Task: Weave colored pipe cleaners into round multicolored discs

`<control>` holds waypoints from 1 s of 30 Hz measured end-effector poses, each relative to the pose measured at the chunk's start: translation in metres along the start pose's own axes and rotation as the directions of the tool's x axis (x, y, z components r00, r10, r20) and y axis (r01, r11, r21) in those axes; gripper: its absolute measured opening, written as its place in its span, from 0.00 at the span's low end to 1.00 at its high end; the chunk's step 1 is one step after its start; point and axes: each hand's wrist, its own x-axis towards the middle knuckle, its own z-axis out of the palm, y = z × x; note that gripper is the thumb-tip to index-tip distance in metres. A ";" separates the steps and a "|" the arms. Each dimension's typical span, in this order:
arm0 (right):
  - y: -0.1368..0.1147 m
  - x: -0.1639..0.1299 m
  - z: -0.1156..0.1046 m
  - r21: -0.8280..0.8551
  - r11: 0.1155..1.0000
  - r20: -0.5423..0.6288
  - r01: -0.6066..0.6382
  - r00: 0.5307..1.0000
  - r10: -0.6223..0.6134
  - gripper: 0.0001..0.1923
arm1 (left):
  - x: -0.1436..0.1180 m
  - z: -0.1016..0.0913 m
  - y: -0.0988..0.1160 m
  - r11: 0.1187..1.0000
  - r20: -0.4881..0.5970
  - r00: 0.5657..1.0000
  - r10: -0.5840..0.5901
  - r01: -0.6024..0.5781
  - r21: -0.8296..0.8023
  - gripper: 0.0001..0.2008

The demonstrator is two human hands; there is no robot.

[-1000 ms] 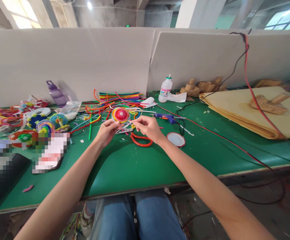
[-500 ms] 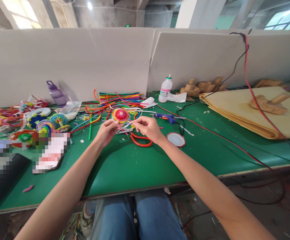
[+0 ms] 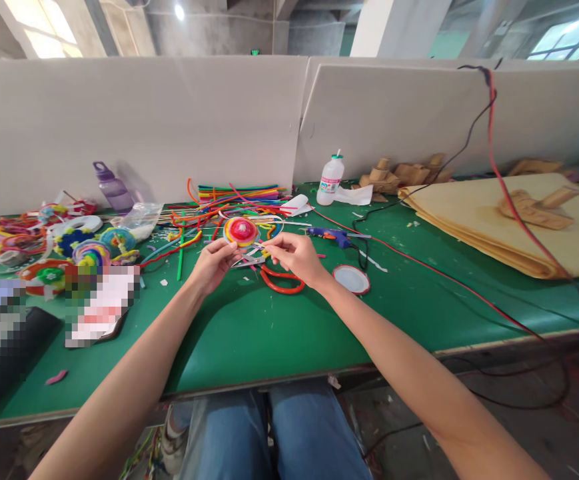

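Note:
Between the thumb and fingers of my left hand (image 3: pixel 215 262) is the edge of a round coiled pipe-cleaner disc (image 3: pixel 241 231), red in the middle with yellow and blue rings. My right hand (image 3: pixel 296 256) is pinched closed just right of the disc; a thin pale strand seems to reach its fingertips, too small to make out. Under and between both hands lie scissors (image 3: pixel 283 289) with red handles, their blades partly covered by my hands. Behind the disc spreads a heap of loose coloured pipe cleaners (image 3: pixel 209 212).
A blue glue gun (image 3: pixel 336 237) and a round white lid (image 3: pixel 351 279) lie to the right. At the back stand a white bottle (image 3: pixel 330 180) and a purple bottle (image 3: pixel 113 189). Finished coiled discs (image 3: pixel 90 255) sit left; brown paper (image 3: pixel 474 220) and a red cable (image 3: pixel 492 133) are right.

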 end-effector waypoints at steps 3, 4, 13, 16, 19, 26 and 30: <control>0.001 0.000 0.000 0.006 1.000 -0.005 0.008 1.000 -0.008 0.10 | 0.000 0.000 0.000 1.000 -0.002 1.000 -0.001 0.001 -0.007 0.15; 0.001 0.000 0.000 0.007 1.000 -0.004 0.011 1.000 -0.011 0.10 | 0.000 0.000 0.000 1.000 -0.001 1.000 -0.003 0.003 -0.008 0.14; 0.001 0.001 0.000 -0.002 1.000 -0.003 0.019 1.000 -0.019 0.09 | 0.001 -0.001 0.000 1.000 0.006 1.000 0.002 -0.002 -0.008 0.15; 0.001 0.001 0.000 -0.006 1.000 -0.001 0.025 1.000 -0.025 0.09 | 0.000 -0.002 -0.001 1.000 0.013 1.000 0.005 -0.005 -0.005 0.14; 0.001 0.000 0.000 -0.015 0.999 -0.001 0.029 1.000 -0.029 0.09 | 0.000 -0.002 -0.001 1.000 0.016 1.000 0.003 -0.003 -0.007 0.15; 0.001 0.000 0.000 -0.020 0.999 -0.003 0.029 1.000 -0.029 0.09 | -0.001 -0.002 0.000 1.000 0.014 1.000 -0.023 0.024 -0.020 0.14; 0.002 0.000 0.000 -0.008 1.000 0.002 0.025 1.000 -0.025 0.09 | -0.001 -0.002 0.000 0.999 0.015 0.999 -0.044 0.045 -0.029 0.13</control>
